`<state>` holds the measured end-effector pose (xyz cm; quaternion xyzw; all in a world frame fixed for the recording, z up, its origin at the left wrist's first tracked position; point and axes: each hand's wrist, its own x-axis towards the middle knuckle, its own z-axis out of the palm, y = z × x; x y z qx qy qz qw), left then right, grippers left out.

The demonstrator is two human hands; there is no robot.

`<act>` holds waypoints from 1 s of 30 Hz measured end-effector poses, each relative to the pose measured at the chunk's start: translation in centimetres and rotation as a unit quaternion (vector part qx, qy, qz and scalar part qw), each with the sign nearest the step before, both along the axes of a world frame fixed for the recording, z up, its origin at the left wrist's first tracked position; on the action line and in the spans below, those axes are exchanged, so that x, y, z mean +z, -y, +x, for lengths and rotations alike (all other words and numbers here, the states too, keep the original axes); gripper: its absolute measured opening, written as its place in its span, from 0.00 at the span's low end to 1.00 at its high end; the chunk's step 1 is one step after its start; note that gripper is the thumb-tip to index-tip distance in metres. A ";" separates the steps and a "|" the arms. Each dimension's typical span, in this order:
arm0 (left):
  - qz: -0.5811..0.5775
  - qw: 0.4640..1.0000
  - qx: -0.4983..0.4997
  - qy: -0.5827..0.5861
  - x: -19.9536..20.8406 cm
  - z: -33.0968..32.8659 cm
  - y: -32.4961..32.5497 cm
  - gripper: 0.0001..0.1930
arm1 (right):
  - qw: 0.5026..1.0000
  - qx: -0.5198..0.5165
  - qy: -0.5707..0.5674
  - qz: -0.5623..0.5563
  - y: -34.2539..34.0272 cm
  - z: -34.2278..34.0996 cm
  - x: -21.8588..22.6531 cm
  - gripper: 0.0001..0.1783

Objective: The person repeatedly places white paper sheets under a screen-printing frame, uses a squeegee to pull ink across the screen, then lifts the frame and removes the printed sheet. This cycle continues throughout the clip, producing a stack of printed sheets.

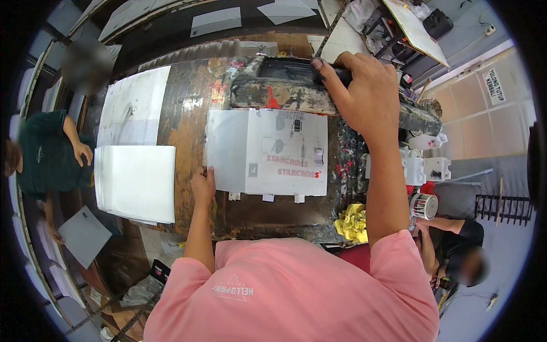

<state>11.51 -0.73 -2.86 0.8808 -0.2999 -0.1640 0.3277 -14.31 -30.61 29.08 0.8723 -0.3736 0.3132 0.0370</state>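
A paint-crusted tabletop fills the print shop. The right hand has its grip closed round a dark squeegee handle at the far edge — long axis crosswise. The left hand lies flat, fingers pinning the white sheet's near-left corner.

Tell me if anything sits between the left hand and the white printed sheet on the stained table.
Nothing visible does. The left hand already rests on the lower left edge of the white printed sheet, touching it directly, while the right hand grips a dark paint-caked tool beyond the sheet.
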 end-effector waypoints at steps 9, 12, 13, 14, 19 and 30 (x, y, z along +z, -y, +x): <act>-0.047 0.998 0.041 -0.012 7.5 12.5 -3.0 0.18 | 1.000 -0.019 -0.014 0.003 -1.7 -0.7 -0.6 0.33; 0.023 0.996 0.049 0.074 7.5 19.4 -5.7 0.20 | 1.000 -0.014 -0.006 -0.010 -2.6 -1.3 -1.5 0.32; 0.078 0.991 0.060 0.090 6.8 23.2 -9.5 0.22 | 1.000 0.008 0.004 -0.007 -3.0 -0.7 -1.5 0.32; 0.114 0.976 0.110 0.152 6.6 23.9 -9.8 0.25 | 1.000 0.010 0.002 -0.010 -3.1 -0.8 -1.7 0.32; 0.145 0.891 0.330 0.277 4.5 20.1 -14.0 0.42 | 1.000 -0.004 -0.020 -0.021 -4.5 -1.7 -2.7 0.29; -0.125 0.935 0.309 -0.118 -2.3 -9.8 -30.2 0.26 | 0.998 -0.016 -0.063 -0.020 -6.5 -2.6 -4.6 0.28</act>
